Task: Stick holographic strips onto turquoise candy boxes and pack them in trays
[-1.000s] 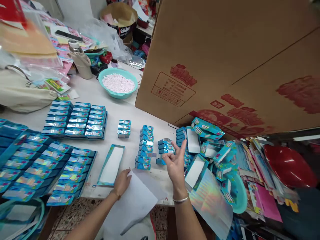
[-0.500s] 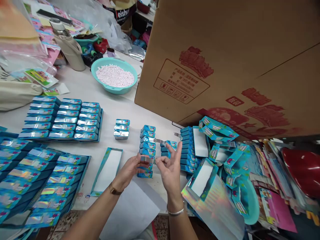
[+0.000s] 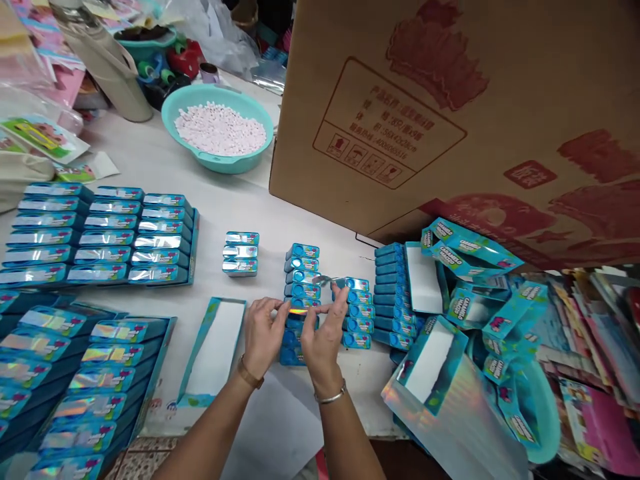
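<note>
My left hand (image 3: 265, 333) and my right hand (image 3: 324, 340) face each other, thumbs and fingers pinched on opposite ends of a small shiny strip (image 3: 300, 311) with a rainbow glint. The strip lies level over a column of small blue boxes (image 3: 303, 263); whether it touches a box cannot be made out. A second clear, curled strip (image 3: 330, 280) sticks out by my right fingertips. Right of that hand stands another column of blue boxes (image 3: 358, 312). An open blue tray (image 3: 217, 347) with a white base lies left of my left hand.
A large carton (image 3: 370, 200) stands at the back right. Filled trays of boxes (image 3: 195, 247) occupy the left side. A turquoise basin (image 3: 230, 162) holds white pellets. Folded blue trays (image 3: 435, 360) and a holographic sheet (image 3: 460, 427) lie at right. Three boxes (image 3: 241, 252) stand alone.
My hands have drawn level, and my right fingers, spread before, have folded in towards the strip. The strip has turned from clear to glinting. The camera view has shifted closer.
</note>
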{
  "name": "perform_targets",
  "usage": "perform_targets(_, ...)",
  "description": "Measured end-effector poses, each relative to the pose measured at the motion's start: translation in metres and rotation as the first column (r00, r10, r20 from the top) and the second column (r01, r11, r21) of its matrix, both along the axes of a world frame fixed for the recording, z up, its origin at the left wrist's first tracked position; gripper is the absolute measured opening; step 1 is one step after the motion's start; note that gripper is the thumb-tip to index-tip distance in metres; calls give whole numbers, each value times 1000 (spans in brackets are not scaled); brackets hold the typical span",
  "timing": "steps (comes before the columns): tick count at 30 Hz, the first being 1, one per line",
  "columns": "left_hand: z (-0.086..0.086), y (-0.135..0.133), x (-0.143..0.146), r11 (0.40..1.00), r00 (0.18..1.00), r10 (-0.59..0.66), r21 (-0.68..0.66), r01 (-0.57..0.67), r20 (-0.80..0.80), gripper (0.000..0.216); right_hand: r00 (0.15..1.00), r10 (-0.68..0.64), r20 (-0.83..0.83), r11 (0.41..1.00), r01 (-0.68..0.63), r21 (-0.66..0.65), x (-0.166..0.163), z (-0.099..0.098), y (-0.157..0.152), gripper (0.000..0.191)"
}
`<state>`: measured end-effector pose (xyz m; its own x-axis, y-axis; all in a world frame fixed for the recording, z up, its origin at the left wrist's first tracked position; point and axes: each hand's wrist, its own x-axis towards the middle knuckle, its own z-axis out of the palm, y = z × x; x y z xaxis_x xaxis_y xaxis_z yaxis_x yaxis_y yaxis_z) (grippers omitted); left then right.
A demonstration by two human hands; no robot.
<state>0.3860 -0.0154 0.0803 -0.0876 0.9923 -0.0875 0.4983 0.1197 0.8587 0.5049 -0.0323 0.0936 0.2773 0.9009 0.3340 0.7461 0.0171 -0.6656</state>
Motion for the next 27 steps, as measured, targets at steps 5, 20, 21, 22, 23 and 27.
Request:
perform_targets(5, -13, 6, 5, 999, 985, 3, 32, 3, -172, 24, 999, 23, 35, 1000, -23, -5, 6, -20, 7, 73)
perform_targets(20, -73, 3, 12, 984, 975, 107, -160, -76, 196, 30, 993, 63, 96, 998, -63, 3, 14, -61, 10, 71)
perform_targets(21, -79, 2, 13, 977, 959, 138, -195, -90, 248, 30, 994, 55, 96, 998, -54, -6, 15, -63, 10, 72)
perform_targets(22, -84, 2, 13, 969, 946, 167, -222, -105, 279, 28, 994, 49, 102, 999, -48, -12, 17, -64, 10, 73)
perform_targets(23, -87, 2, 13, 963, 938, 191, -238, -123, 289, 27, 993, 48, 108, 999, -47, -13, 18, -64, 10, 73)
perform_targets(27, -74, 6, 10, 944, 904, 292, -246, -220, 312, 33, 999, 22, 42, 1000, -22, 5, 23, -44, 7, 73)
